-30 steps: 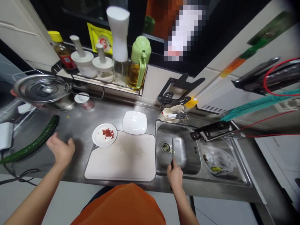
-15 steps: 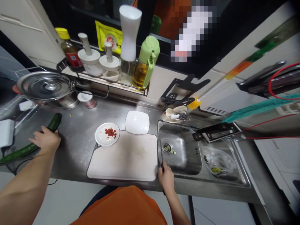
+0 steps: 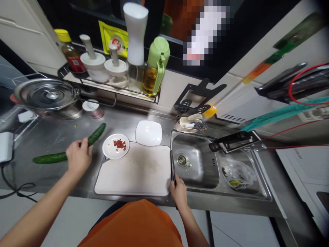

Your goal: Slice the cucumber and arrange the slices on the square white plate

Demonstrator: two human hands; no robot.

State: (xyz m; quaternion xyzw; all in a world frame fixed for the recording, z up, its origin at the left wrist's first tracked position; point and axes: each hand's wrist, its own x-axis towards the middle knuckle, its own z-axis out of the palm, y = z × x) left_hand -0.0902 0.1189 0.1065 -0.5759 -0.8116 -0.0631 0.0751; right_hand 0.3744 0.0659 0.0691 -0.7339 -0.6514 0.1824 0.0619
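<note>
A long green cucumber (image 3: 50,158) is gripped near its middle by my left hand (image 3: 79,156), left of the cutting board; both its ends stick out past the fingers. My right hand (image 3: 179,190) is closed round the dark handle of a knife (image 3: 173,164), whose blade points away from me along the board's right edge. The pale cutting board (image 3: 133,175) lies on the steel counter. A round plate with chopped red bits (image 3: 113,148) overlaps its far left corner. Behind the board sits a white square plate (image 3: 148,133).
The sink (image 3: 203,164) is right of the board, with a plastic bag (image 3: 240,175) in its right part. A lidded pot (image 3: 50,99) and a small jar (image 3: 93,109) stand at the back left. Above the counter hangs a rack (image 3: 113,92) of bottles.
My left hand has moved right with the cucumber, closer to the board and the round plate. My right hand still holds the knife in about the same place. The view has shifted slightly.
</note>
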